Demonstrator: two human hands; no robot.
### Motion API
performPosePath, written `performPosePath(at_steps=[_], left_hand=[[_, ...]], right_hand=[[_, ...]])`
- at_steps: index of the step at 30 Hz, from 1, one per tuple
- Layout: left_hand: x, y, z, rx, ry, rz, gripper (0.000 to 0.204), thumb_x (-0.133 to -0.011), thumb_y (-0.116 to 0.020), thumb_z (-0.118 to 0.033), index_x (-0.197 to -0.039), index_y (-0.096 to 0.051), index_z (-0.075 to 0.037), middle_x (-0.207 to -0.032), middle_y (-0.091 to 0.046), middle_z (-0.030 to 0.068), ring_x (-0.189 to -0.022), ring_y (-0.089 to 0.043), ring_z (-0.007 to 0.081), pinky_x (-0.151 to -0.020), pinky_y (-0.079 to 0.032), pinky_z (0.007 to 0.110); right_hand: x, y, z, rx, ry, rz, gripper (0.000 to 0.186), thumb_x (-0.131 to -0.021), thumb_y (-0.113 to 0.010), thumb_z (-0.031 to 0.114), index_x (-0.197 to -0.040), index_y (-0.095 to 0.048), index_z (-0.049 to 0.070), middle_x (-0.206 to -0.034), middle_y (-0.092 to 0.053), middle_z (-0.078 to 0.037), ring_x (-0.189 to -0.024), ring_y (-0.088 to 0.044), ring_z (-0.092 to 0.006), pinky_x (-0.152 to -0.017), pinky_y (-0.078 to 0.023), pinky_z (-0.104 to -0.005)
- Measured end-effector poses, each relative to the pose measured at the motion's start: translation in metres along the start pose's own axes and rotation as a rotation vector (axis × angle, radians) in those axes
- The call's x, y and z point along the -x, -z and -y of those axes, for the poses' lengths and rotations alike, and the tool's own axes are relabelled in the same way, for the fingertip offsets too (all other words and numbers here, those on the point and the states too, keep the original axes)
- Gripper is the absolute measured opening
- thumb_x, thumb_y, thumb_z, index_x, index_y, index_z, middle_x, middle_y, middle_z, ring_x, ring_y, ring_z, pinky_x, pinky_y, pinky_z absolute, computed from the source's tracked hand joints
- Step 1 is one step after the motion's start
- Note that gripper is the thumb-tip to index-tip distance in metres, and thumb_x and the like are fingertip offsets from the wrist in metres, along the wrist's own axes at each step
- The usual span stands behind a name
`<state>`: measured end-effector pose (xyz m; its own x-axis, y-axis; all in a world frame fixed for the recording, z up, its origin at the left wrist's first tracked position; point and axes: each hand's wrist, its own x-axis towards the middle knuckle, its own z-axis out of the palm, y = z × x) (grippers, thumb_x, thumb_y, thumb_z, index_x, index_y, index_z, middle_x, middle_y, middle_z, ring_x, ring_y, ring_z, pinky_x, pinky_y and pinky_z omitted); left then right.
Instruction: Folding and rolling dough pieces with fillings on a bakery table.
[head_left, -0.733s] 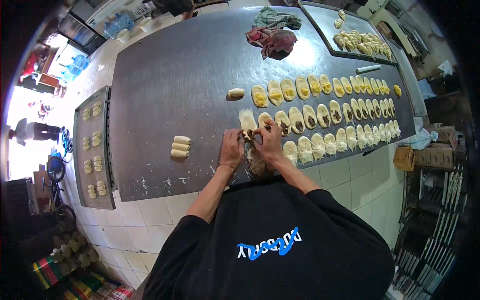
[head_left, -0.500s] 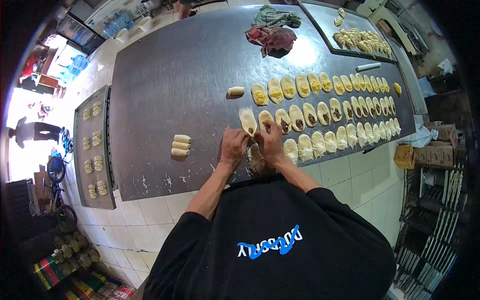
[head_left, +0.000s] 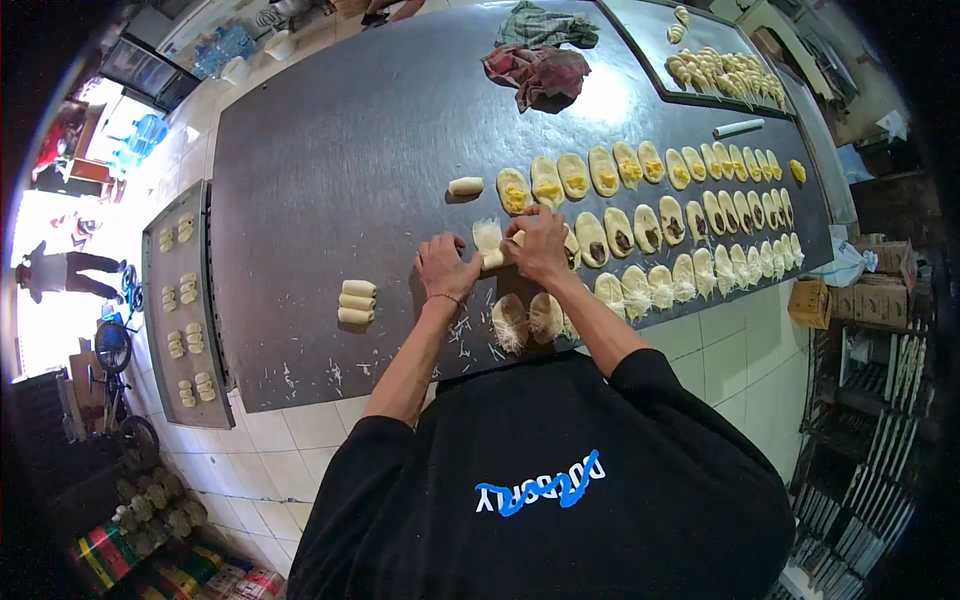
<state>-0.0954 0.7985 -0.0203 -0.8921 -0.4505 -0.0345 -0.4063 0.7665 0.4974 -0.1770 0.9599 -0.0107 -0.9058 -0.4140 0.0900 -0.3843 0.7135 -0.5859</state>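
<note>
Rolling step: left hand (head_left: 444,266) and right hand (head_left: 540,244) grasp one dough piece (head_left: 493,259) on the tabletop (head_left: 340,150); next, sealing its seam calls for even pressure

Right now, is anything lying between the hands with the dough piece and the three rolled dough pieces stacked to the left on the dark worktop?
Nothing visible. Both the left hand and right hand grip the pale flattened dough piece. Between it and the three rolled dough pieces the dark grey worktop shows only thin pale shreds, nearer the front edge.
</note>
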Motion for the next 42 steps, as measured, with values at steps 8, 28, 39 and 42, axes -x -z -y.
performPosePath(at_steps=[8, 28, 39, 42], left_hand=[[-0.005, -0.011, 0.005, -0.021, -0.497, -0.175, 0.015, -0.087, -0.060, -0.019, -0.099, -0.061, -0.012, -0.096, -0.058, 0.0064, -0.097, -0.054, 0.0259, -0.092, -0.036, 0.045], [-0.101, 0.053, -0.012, 0.501, -0.362, -0.287, 0.012, -0.090, -0.057, -0.003, -0.101, -0.062, -0.002, -0.092, -0.061, 0.0132, -0.085, -0.059, 0.0267, -0.076, -0.048, 0.038], [-0.030, 0.007, 0.038, 0.271, -0.502, 0.427, 0.081, -0.069, -0.075, -0.006, -0.140, -0.037, -0.002, -0.117, -0.057, 0.0186, -0.107, -0.054, 0.0386, -0.095, -0.045, 0.044], [-0.023, 0.005, 0.039, 0.348, -0.570, 0.324, 0.079, -0.069, -0.072, -0.001, -0.139, -0.036, -0.001, -0.113, -0.060, 0.0178, -0.103, -0.056, 0.0379, -0.093, -0.046, 0.044]], right_hand=[[0.007, -0.004, -0.019, -0.017, 0.352, -0.011, 0.023, -0.073, -0.076, 0.016, -0.096, -0.073, 0.017, -0.119, -0.053, -0.014, -0.104, -0.048, -0.0355, -0.089, -0.040, -0.0446], [-0.063, -0.020, -0.005, 0.099, 0.573, 0.439, 0.041, -0.072, -0.076, 0.012, -0.108, -0.058, 0.007, -0.103, -0.060, -0.014, -0.100, -0.056, -0.0361, -0.083, -0.047, -0.0450], [0.001, -0.041, 0.000, -0.118, 0.325, 0.302, 0.064, -0.078, -0.067, 0.005, -0.137, -0.041, 0.005, -0.120, -0.053, -0.024, -0.108, -0.053, -0.0428, -0.091, -0.046, -0.0464], [0.003, -0.041, -0.003, -0.262, 0.239, 0.408, 0.071, -0.071, -0.069, -0.001, -0.136, -0.041, 0.001, -0.121, -0.052, -0.025, -0.112, -0.051, -0.0427, -0.097, -0.043, -0.0444]])
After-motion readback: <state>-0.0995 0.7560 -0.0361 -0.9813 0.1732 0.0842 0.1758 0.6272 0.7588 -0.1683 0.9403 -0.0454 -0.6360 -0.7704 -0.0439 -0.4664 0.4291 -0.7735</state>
